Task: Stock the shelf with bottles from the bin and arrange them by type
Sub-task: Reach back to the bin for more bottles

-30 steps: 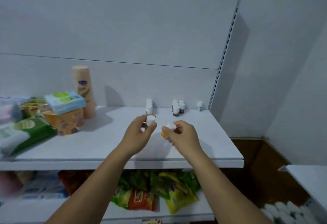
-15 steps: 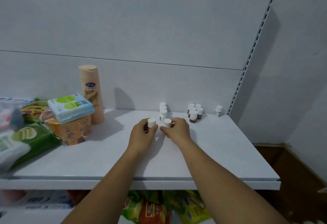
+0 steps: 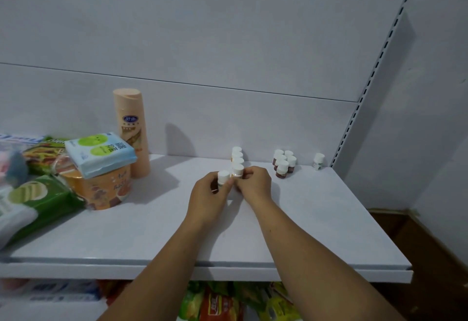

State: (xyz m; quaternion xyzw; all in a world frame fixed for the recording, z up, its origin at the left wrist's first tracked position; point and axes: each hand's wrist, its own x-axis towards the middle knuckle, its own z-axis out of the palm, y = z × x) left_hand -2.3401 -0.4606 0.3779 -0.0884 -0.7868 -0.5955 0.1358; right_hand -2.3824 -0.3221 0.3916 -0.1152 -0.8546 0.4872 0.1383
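Toward the back edge of the shelf, the left hand has its fingers clamped on a small white-capped bottle. The right hand pinches a second bottle, just at the front end of a row of bottles.

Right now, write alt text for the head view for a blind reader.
Two hands meet over a white shelf: the left hand grips one small white-capped bottle, the right hand pinches a second bottle at the front of a row of three. Right of them stand a brown-bottle cluster and a lone bottle; left, a tall peach bottle and snack packs.
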